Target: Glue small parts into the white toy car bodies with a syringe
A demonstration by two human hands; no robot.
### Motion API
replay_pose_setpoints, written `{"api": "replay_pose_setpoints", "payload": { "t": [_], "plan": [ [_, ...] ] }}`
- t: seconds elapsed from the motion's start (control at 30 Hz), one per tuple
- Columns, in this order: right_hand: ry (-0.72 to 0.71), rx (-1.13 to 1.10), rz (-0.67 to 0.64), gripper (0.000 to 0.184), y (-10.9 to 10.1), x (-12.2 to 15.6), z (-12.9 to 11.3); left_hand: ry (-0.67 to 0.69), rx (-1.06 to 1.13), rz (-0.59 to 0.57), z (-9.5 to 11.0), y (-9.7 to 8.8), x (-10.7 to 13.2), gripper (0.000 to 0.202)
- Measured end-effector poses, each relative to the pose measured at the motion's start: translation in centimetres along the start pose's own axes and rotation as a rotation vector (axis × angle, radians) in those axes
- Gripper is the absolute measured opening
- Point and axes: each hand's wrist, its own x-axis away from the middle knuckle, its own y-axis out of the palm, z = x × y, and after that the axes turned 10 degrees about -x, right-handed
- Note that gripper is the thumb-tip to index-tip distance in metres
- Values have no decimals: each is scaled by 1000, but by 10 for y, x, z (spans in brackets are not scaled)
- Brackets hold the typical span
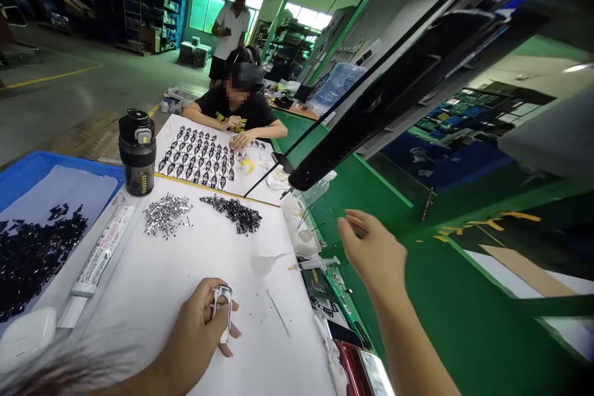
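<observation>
My left hand [195, 331] is low in the view, its fingers shut on a small silver metal part [223, 309] with an open, frame-like shape. It rests above a white work sheet [153, 297]. My right hand [374, 253] is raised at the bench's right edge, fingers apart and holding nothing. Nearest to it lie a clear plastic syringe [318, 264] and a small glass dropper [273, 258]. Farther up the sheet are a heap of silver metal clips [166, 215] and a heap of black parts [235, 213]. A thin metal pick [278, 312] lies near my left hand.
A blue tray [32, 179] holds many black parts, next to a white tube [103, 249] and a dark drink bottle [137, 151]. Across the bench, a co-worker [236, 105] handles rows of black pieces on a white sheet [195, 158]. A black bar [390, 99] crosses overhead at right.
</observation>
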Motion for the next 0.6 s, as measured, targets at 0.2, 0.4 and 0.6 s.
{"api": "replay_pose_setpoints", "payload": {
  "t": [0.2,0.4,0.6],
  "plan": [
    [-36,11,-150,33,27,-16,40,16,4,2,-9,1,-4,34],
    [-17,28,-93,47,30,-16,57,25,3,3,-12,2,-6,34],
    [-32,10,-48,48,34,-18,61,7,-5,-9,-10,1,-4,36]
  ]
}}
